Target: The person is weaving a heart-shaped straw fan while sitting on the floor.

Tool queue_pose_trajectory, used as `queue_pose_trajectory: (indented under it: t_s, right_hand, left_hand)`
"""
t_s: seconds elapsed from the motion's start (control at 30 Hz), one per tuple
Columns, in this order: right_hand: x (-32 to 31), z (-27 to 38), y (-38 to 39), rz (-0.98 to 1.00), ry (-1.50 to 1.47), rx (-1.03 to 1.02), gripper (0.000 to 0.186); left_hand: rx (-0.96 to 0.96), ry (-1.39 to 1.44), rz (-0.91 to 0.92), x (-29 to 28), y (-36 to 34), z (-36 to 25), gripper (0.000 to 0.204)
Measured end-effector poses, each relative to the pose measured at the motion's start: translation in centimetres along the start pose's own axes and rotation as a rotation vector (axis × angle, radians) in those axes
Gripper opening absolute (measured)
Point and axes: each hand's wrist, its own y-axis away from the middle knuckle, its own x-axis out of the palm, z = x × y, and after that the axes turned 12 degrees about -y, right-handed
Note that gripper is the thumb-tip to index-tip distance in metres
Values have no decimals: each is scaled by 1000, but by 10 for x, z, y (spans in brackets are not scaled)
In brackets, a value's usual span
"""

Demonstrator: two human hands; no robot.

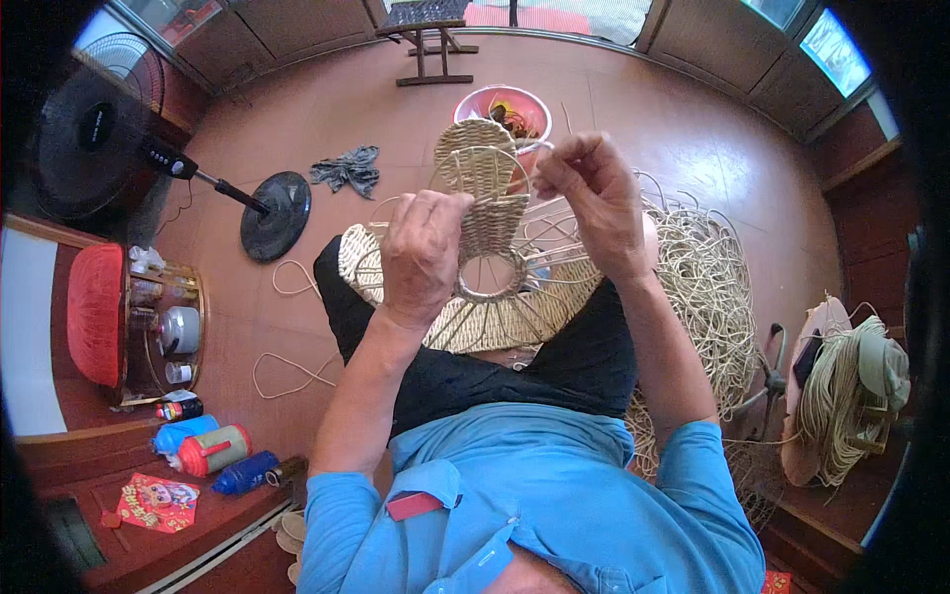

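Pale straw-coloured woven cord piece with thin ribs and a small round ring (492, 234), right here in the middle of the frame, above the lap of a person in a blue shirt (539, 460) and black trousers (450, 381)! Its tall woven panel rises toward the upper middle, its wide curved band spreads below, and ribs fan out from the ring between them.

The left hand (421, 243) grips the piece just left of the panel, back of the hand toward us; that hides the thumb and whichever ribs lie under the palm. And the right hand (599, 193), up to the right of the panel, has thumb and forefinger pinched together on a thin pale cord strand (543, 147); the curled fingers cover part of it, and where it joins the weave I can't make out.

Beyond the panel, a round pink plastic basin (542, 103) is partly blocked from view, its dark and yellowish contents a jumble. Right of centre sprawls a big tangled heap of pale cord (703, 287), its lower part hidden behind the right arm. Upper left, a black standing fan (275, 216) fades into the frame's dark rim; top centre, a dark wooden bench (426, 45) is cut off.
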Motion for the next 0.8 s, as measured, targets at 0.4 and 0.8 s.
queue_pose_trajectory:
  t_s: [0.4,0.8]
  right_hand:
    - [35,-15,10,157,753,-339,53]
    - [58,-17,-8,263,1098,-196,88]
  left_hand:
    - [-35,-85,-95,22,0,-6,11]
    - [-69,28,-79,18,4,-11,11]
